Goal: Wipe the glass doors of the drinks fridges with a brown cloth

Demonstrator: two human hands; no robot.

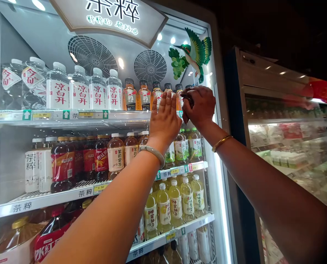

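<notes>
L hand (165, 117) flat, fingers spread open, braced vs amber tea bottles w/ dark caps (145, 96), top shelf, right end. R hand (198, 106) closed round small dark object (186, 98) beside them. Best kept L steady, bottles upright.

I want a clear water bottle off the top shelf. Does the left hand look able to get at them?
Probably yes: the left hand is raised flat at that shelf's front edge, and the water bottles stand at the open front with nothing before them.

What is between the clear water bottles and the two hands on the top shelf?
In the head view, orange tea bottles stand between the water bottles and the left hand and right hand.
</notes>
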